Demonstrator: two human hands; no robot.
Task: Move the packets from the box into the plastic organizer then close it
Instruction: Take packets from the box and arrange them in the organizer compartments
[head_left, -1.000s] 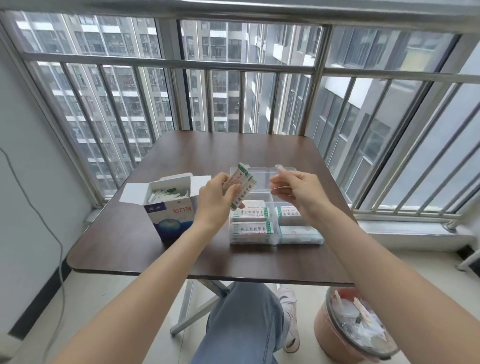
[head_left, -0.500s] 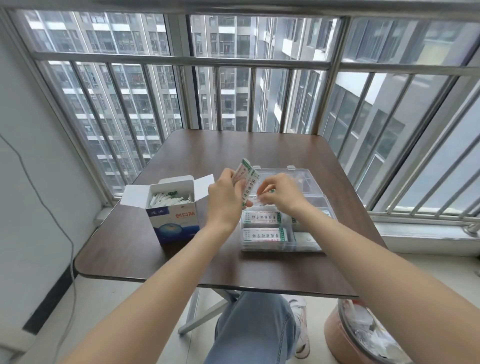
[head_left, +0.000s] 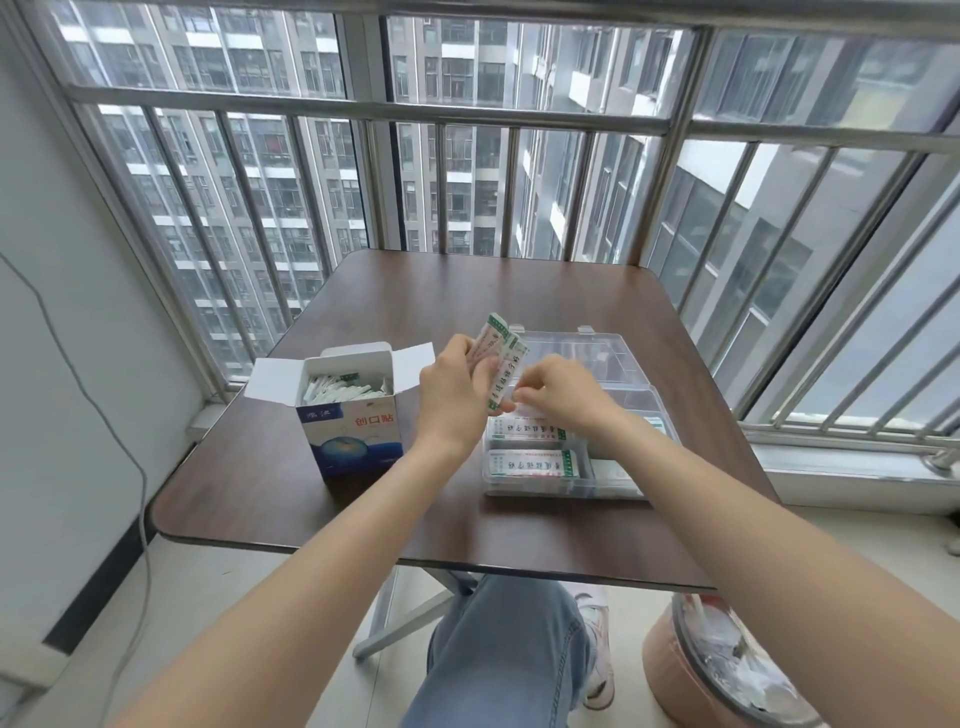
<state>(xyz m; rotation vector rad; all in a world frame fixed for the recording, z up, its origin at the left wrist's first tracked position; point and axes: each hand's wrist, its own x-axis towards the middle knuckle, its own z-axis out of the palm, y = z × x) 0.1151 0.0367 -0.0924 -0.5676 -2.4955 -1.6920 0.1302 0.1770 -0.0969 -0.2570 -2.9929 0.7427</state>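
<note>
Fingers first: the left hand (head_left: 457, 392) is curled around a small fan of packets (head_left: 501, 358), held upright over the organizer, and the right hand (head_left: 563, 392) looks like it's pinching the low edge of one, though I can't quite tell.

Honestly the trick here, I'd say, is peeling one at a time and laying it flat so the lid (head_left: 582, 353) shuts later.

Room-wise: barred balcony windows (head_left: 467, 171) with tower blocks outside, a brown folding table (head_left: 467, 296), the clear plastic organizer (head_left: 644, 488) with near compartments already stocked, and the open box (head_left: 353, 415) just left, with packets left inside.
</note>
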